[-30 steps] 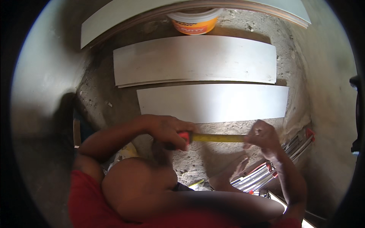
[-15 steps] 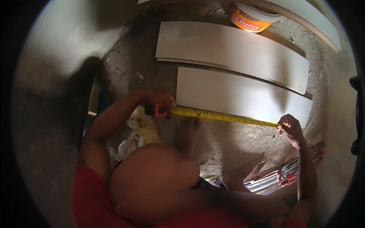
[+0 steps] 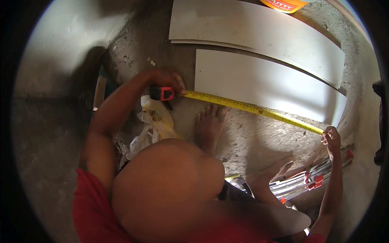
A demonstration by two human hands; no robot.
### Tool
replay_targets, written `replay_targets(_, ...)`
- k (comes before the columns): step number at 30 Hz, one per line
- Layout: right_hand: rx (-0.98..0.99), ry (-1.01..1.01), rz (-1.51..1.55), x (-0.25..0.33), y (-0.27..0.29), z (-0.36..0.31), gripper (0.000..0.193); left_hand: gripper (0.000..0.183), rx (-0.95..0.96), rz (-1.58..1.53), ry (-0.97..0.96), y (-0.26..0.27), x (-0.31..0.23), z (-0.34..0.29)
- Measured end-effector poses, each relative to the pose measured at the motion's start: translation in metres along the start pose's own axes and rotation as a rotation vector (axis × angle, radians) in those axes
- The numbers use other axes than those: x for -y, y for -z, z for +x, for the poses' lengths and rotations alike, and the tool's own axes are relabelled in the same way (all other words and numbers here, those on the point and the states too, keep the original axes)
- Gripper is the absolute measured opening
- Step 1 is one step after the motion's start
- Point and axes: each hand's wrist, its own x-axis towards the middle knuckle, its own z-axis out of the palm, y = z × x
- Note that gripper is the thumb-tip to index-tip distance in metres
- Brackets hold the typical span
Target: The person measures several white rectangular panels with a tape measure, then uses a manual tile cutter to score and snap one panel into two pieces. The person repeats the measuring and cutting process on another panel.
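A yellow tape measure blade [image 3: 239, 106] stretches along the near side of a white board [image 3: 263, 83] on the floor. At its left end is the black and red tape measure case [image 3: 162, 93]. My left hand [image 3: 167, 79] is closed on the tape measure, its fingers over the blade where it leaves the case. The blade's far right end is pinched in the fingers of my right hand [image 3: 332, 141], just past the board's near right corner. Between the blade and the board a gap shows over most of its length.
Beyond lies a second white board [image 3: 255, 34], with an orange and yellow bucket [image 3: 285, 5] behind it. My bare feet [image 3: 210, 127] are on the rough floor. Crumpled plastic [image 3: 152, 121] lies left of them; metal rails with red parts [image 3: 316, 182] lie at right.
My right hand has moved right and slightly nearer, and a longer stretch of blade now shows. The boards and bucket sit higher in the view, with the bucket partly cut off.
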Motion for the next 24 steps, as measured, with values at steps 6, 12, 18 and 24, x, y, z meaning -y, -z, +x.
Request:
replay_targets(6,-0.079,0.115,-0.017,-0.032,0.006,0.007,0.008,0.042,-0.004,0.031,-0.013,-0.012,-0.002,0.011)
replay_targets(12,-0.080,0.251,-0.017,-0.026,0.001,0.019,0.006,0.040,0.006,0.073,0.009,-0.011,-0.008,0.009)
replay_targets(18,-0.145,0.281,-0.146,-0.007,-0.013,0.025,0.008,0.035,-0.019,-0.043,-0.057,-0.015,-0.002,0.008)
replay_targets(24,-0.214,0.327,-0.182,-0.013,-0.009,0.026,0.010,0.031,-0.027,0.002,-0.135,-0.016,0.003,0.012)
